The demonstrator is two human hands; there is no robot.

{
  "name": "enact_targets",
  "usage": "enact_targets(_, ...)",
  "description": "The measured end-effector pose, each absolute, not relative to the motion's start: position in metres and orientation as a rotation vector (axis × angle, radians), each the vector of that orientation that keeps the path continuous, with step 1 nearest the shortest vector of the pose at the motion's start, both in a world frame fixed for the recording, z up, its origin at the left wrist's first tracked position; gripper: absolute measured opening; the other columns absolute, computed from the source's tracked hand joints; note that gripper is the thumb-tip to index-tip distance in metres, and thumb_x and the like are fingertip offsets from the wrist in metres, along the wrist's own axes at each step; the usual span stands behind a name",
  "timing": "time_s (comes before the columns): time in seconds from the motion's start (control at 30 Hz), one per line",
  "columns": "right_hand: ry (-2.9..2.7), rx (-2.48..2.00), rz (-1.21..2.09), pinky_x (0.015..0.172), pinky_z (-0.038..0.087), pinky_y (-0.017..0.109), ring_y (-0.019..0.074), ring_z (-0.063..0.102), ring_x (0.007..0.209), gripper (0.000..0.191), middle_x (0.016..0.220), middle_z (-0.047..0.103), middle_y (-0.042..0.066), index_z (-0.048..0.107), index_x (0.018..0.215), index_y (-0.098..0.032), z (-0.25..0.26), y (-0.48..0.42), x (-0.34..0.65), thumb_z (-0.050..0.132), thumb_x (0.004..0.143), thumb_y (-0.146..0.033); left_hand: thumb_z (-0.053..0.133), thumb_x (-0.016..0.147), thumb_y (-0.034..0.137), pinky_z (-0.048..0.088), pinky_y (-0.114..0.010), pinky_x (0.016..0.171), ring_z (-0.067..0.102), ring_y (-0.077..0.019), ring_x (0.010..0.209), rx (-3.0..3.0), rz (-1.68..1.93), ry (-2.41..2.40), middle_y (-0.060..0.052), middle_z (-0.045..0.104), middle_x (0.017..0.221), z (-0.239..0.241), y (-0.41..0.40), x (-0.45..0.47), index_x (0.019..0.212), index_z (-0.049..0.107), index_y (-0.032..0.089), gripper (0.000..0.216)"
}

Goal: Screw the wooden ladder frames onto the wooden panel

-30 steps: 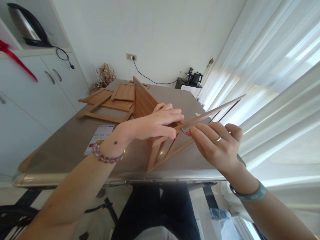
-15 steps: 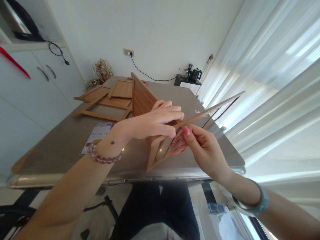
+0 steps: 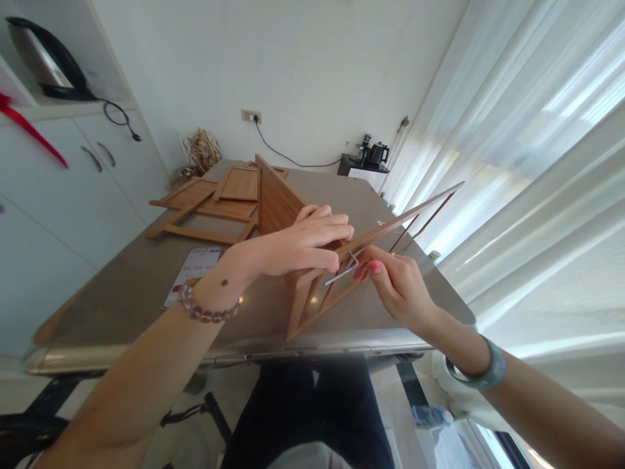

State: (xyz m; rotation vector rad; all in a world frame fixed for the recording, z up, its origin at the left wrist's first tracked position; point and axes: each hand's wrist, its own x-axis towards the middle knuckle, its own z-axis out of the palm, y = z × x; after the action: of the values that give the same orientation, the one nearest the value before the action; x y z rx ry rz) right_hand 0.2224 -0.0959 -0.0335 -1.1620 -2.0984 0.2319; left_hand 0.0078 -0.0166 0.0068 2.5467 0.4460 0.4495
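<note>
My left hand (image 3: 312, 241) is closed over the corner where an upright wooden panel (image 3: 278, 198) meets a long slatted wooden frame (image 3: 390, 225). Its thumb presses along the frame's edge. A silver hex key (image 3: 340, 273) sits at the frame's rail, its short end against the wood and its long arm pointing toward me and to the left. My right hand (image 3: 398, 283) has its fingers curled at the bend of the key, thumb tucked close to them. Exactly how the fingertips meet the key is partly hidden.
Several flat wooden frames and panels (image 3: 209, 205) lie at the table's left back. A phone (image 3: 191, 273) showing a timer is by my left forearm. Behind stand a dark kettle (image 3: 378, 154) and dried stalks (image 3: 202, 151). White curtains (image 3: 527, 163) hang at right.
My right hand has shifted with its thumb drawn back from the rail, and the hex key now shows plainly. My left hand keeps its hold on the corner. The view has tilted slightly up.
</note>
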Motion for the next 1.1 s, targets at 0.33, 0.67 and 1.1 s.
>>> enact_targets(0.33, -2.440, -0.746, -1.040, 0.062, 0.029, 0.032, 0.0132, 0.052, 0.070, 0.015, 0.079, 0.064, -0.003, 0.058, 0.086, -0.027, 0.007, -0.096, 0.226, 0.054, 0.099, -0.021, 0.052, 0.081, 0.043, 0.024, -0.040, 0.107, 0.036, -0.0195, 0.098, 2.504, 0.497, 0.498, 0.001, 0.042, 0.087, 0.003, -0.016, 0.005, 0.081, 0.045, 0.022, 0.022)
enact_targets(0.67, -1.923, -1.164, 0.372, 0.059, 0.036, 0.027, 0.0112, 0.047, 0.057, 0.045, 0.060, 0.052, -0.002, 0.051, 0.068, -0.021, -0.025, -0.106, 0.200, 0.037, 0.103, -0.045, 0.050, 0.081, 0.042, 0.026, -0.044, 0.106, 0.035, -0.0198, 0.094, 2.524, 0.463, 0.521, -0.001, 0.038, 0.087, 0.007, -0.019, 0.008, 0.080, 0.044, 0.021, 0.022)
enact_targets(1.1, -1.956, -1.142, 1.152, 0.047, 0.032, 0.026, 0.0106, 0.049, 0.046, 0.060, 0.053, 0.062, 0.000, 0.065, 0.073, -0.021, -0.009, -0.129, 0.203, 0.028, 0.102, -0.057, 0.047, 0.085, 0.045, 0.023, -0.041, 0.100, 0.031, -0.0181, 0.091, 2.595, 0.447, 0.458, 0.000, 0.037, 0.088, 0.003, -0.016, 0.008, 0.082, 0.038, 0.021, 0.026)
